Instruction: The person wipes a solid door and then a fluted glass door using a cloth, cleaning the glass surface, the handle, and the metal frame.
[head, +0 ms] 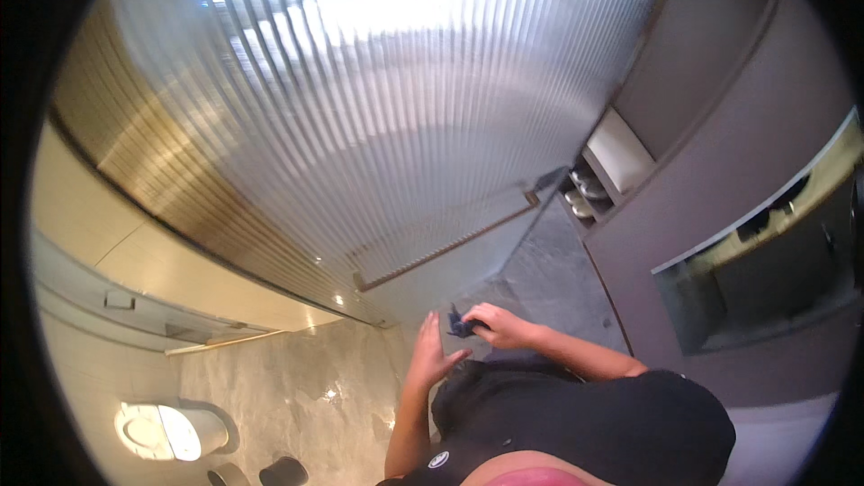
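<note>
My right hand (498,325) is closed around a small dark blue, crumpled item (462,325) that looks like cloth, though its exact kind cannot be told. Just left of it, my left hand (434,353) is raised with its fingers extended and the thumb apart, holding nothing. Both hands are in front of my black shirt. Beyond them stands a ribbed glass door (405,148) with a long metal handle (449,244) fixed across it.
At lower left are a white toilet (169,430) and two bins (283,471). An open shelf with shoes (579,204) is set in the cabinet at right, near a wall mirror (769,283). Grey stone-look floor (560,270) lies beyond my right arm.
</note>
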A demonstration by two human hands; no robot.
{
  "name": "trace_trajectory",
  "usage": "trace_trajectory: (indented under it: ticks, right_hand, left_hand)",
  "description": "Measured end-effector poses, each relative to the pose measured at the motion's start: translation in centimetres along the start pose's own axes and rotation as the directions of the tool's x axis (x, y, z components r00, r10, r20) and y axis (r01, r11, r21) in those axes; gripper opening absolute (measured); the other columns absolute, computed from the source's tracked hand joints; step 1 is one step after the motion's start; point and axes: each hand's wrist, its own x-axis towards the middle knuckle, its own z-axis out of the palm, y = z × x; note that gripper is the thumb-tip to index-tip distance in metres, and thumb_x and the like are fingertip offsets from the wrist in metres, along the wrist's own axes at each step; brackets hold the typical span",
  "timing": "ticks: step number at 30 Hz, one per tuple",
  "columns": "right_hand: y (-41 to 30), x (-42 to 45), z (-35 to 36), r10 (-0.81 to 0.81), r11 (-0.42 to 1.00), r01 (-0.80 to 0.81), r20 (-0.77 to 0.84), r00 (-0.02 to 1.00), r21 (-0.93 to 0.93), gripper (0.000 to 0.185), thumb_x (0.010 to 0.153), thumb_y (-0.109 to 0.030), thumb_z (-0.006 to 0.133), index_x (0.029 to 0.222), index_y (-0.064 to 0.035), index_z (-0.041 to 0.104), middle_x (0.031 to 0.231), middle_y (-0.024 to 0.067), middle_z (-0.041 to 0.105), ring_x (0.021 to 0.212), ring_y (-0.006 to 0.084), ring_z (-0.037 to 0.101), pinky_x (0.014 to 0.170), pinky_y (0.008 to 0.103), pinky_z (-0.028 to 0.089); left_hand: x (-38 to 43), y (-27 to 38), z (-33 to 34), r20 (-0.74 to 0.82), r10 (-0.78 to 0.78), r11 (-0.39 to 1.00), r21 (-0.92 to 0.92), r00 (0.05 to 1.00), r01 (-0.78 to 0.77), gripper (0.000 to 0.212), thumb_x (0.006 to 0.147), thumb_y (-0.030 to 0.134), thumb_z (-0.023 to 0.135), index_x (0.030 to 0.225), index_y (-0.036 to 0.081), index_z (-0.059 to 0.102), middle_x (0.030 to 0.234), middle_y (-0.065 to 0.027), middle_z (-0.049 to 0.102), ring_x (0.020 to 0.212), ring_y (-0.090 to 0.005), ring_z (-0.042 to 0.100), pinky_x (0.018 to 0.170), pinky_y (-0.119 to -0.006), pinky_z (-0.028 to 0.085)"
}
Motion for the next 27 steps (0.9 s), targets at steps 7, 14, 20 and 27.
trace_trajectory:
  ticks: [7, 14, 20, 27]
  right_hand:
    - [-2.0, 1.9, -5.1, -0.109, 0.956, 0.082, 0.082, 0.991, 0.280, 0.030, 0.075, 0.011, 0.051, 0.103, 0.0011, 0.057, 0.099, 0.0146, 0.057, 0.094, 0.0309, 0.057, 0.083, 0.0367, 0.046]
    - [1.7, 0.8, -8.6, 0.152, 0.586, -0.283, 0.240, 0.959, 0.759, 0.025, 0.085, -0.010, 0.064, 0.109, -0.0032, 0.061, 0.105, 0.0022, 0.060, 0.097, 0.0104, 0.055, 0.084, 0.0273, 0.045]
    - [8.4, 0.6, -11.0, 0.083, 0.584, -0.294, 0.305, 0.949, 0.757, 0.021, 0.088, -0.019, 0.066, 0.103, -0.0035, 0.063, 0.089, -0.0037, 0.059, 0.089, 0.0058, 0.051, 0.080, 0.0254, 0.043]
    - [12.0, -0.1, -18.6, 0.008, 0.510, -0.280, 0.321, 0.947, 0.813, 0.019, 0.086, -0.013, 0.060, 0.101, -0.0017, 0.062, 0.087, -0.0021, 0.059, 0.081, 0.0067, 0.052, 0.073, 0.0235, 0.044]
  left_hand:
    - [2.1, 3.9, 1.0, -0.078, -0.034, 0.949, -0.314, 0.996, 0.007, 0.034, 0.072, 0.017, 0.078, 0.098, 0.000, 0.063, 0.090, -0.0166, 0.065, 0.084, -0.0281, 0.064, 0.075, -0.035, 0.049]
    - [4.6, 7.2, 2.3, -0.061, -0.336, 0.749, -0.622, 0.940, 0.228, 0.024, 0.078, 0.011, 0.075, 0.094, -0.001, 0.061, 0.080, -0.0014, 0.063, 0.074, -0.0088, 0.057, 0.068, -0.024, 0.047]
    - [9.5, 8.5, 5.9, -0.073, -0.369, 0.627, -0.755, 0.927, 0.191, 0.027, 0.076, 0.005, 0.076, 0.093, 0.001, 0.056, 0.085, -0.0025, 0.062, 0.076, -0.0082, 0.057, 0.069, -0.023, 0.048]
    - [14.1, 14.5, 8.5, -0.045, -0.414, 0.560, -0.800, 0.909, 0.216, 0.018, 0.081, 0.006, 0.072, 0.091, 0.001, 0.058, 0.080, 0.0003, 0.062, 0.073, -0.0054, 0.056, 0.064, -0.021, 0.045]
